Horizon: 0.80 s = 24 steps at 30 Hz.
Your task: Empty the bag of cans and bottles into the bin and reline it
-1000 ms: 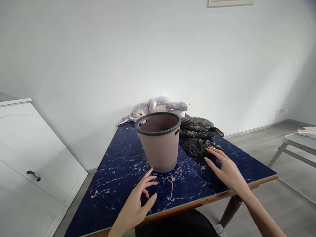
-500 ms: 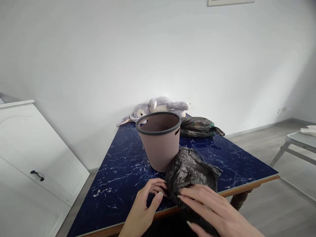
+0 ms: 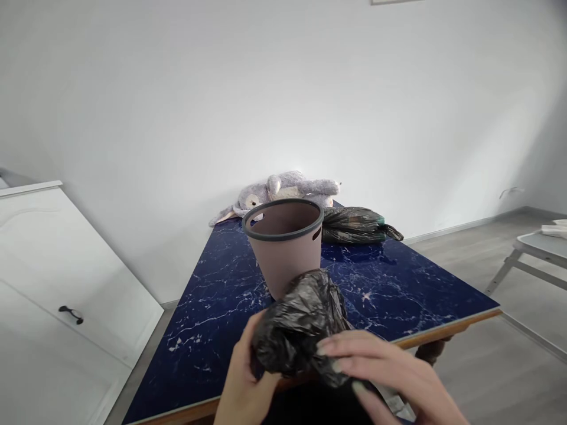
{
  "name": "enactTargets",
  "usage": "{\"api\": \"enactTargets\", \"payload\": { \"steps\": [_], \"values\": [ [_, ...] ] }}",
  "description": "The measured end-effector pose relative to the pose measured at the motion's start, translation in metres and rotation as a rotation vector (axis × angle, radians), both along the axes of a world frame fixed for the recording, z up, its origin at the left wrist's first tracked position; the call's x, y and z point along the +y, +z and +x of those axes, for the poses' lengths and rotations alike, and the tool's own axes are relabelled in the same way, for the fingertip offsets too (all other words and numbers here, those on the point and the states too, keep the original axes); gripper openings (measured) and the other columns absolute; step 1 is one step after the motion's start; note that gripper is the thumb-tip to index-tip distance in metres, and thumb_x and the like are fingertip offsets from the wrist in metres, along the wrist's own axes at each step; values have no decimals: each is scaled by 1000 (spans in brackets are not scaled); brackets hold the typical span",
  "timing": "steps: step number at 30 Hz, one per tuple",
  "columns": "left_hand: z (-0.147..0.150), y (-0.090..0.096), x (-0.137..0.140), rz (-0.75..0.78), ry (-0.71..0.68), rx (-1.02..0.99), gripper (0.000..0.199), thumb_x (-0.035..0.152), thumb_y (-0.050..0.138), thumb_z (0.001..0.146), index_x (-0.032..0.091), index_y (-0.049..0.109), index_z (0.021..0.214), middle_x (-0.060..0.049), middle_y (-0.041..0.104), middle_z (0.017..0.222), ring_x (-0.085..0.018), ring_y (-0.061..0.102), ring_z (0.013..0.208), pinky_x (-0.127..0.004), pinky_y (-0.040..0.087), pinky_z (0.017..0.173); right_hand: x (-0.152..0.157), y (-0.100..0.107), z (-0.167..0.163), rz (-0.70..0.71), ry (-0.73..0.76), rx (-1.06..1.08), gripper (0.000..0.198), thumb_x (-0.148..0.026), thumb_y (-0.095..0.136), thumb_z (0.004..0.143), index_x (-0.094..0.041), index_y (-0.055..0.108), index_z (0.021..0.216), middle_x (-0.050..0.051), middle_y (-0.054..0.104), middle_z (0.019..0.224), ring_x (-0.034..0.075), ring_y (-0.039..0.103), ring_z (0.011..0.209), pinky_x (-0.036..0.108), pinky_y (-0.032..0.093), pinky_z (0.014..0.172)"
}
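Note:
A crumpled black garbage bag [image 3: 301, 321] is bunched up at the table's front edge, before a mauve-brown trash can [image 3: 283, 254]. My left hand [image 3: 250, 372] is closed around the bag's left side, some of its fingers hidden behind the plastic. On the other side, my right hand [image 3: 385, 372] grips the loose plastic between its fingertips and thumb. The can stands upright, with a dark grey rim and cut-out handles; no liner shows over its rim. The bag covers part of its lower front.
Behind the can, a grey plush rabbit [image 3: 287, 189] lies against the wall. A knotted, filled black bag [image 3: 354, 225] lies to the can's right on the blue marbled table [image 3: 208, 330]. A white cabinet [image 3: 57, 295] stands left, a folding chair [image 3: 540, 254] right.
The black bag has been gathered and shifted left, into my left hand, which has closed on it. My right hand remains on its right side.

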State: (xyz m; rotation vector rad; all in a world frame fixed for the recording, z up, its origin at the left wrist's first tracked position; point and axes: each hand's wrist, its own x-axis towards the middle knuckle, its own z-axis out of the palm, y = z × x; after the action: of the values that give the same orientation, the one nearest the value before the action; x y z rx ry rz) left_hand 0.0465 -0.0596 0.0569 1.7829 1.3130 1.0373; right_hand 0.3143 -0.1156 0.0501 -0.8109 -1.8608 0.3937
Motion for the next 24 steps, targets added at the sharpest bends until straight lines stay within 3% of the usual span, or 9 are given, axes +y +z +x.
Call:
{"api": "enactTargets", "payload": {
  "steps": [3, 6, 10, 12, 15, 18, 21, 24],
  "values": [
    [-20, 0, 13, -5, 212, -50, 69, 67, 63, 94, 26, 59, 149, -13, 70, 143, -38, 63, 137, -47, 59, 108, 24, -13, 15, -86, -213, 143, 26, -30, 55, 106, -37, 71, 126, 9, 77, 127, 32, 74, 118, 48, 66, 97],
    [-42, -5, 25, 4, 332, -44, 65, 63, 61, 96, 26, 57, 149, -12, 68, 145, -36, 64, 137, -45, 60, 107, 50, -35, 25, -360, -366, 173, 35, -50, 55, 107, -32, 62, 136, 12, 75, 123, 30, 77, 101, 42, 68, 84],
    [-66, -18, 41, 82, 389, 79, 59, 53, 60, 95, 23, 54, 146, -15, 70, 137, -39, 66, 131, -51, 60, 105, 77, -59, 23, -643, -241, 221, 71, -66, 58, 100, -29, 37, 157, 16, 65, 140, 18, 67, 64, 39, 64, 61],
    [-72, -22, 46, 133, 456, 233, 61, 49, 60, 94, 21, 50, 147, -18, 69, 134, -43, 65, 129, -61, 57, 105, 83, -62, 19, -691, -142, 247, 71, -69, 59, 99, -29, 41, 154, 13, 67, 133, 15, 61, 57, 36, 60, 57],
    [-67, -21, 44, 329, 515, 479, 66, 38, 57, 93, 19, 42, 155, -22, 55, 150, -48, 50, 143, -73, 42, 116, 85, -58, 11, -692, -43, 268, 55, -69, 62, 99, -25, 59, 132, 5, 69, 104, 15, 64, 62, 32, 56, 61],
    [-45, -10, 25, 574, 514, 535, 69, 31, 56, 95, 22, 34, 160, -21, 37, 164, -46, 33, 156, -71, 31, 124, 83, -50, 4, -663, -39, 281, 46, -68, 62, 100, -24, 64, 109, 0, 64, 81, 16, 63, 62, 30, 50, 62],
    [-13, 4, -1, 727, 390, 431, 48, 27, 59, 98, 30, 49, 144, -15, 51, 148, -37, 50, 143, -57, 46, 116, 79, -35, -3, -615, -60, 302, 46, -69, 60, 100, -24, 62, 97, -4, 56, 65, 16, 60, 60, 30, 47, 62],
    [18, 15, -17, 620, 146, 420, 30, 34, 64, 98, 30, 57, 126, -12, 62, 127, -32, 64, 119, -46, 56, 98, 74, -10, -12, -557, -62, 318, 44, -67, 60, 100, -24, 61, 94, -5, 56, 62, 16, 59, 58, 30, 47, 63]
  ]
}}
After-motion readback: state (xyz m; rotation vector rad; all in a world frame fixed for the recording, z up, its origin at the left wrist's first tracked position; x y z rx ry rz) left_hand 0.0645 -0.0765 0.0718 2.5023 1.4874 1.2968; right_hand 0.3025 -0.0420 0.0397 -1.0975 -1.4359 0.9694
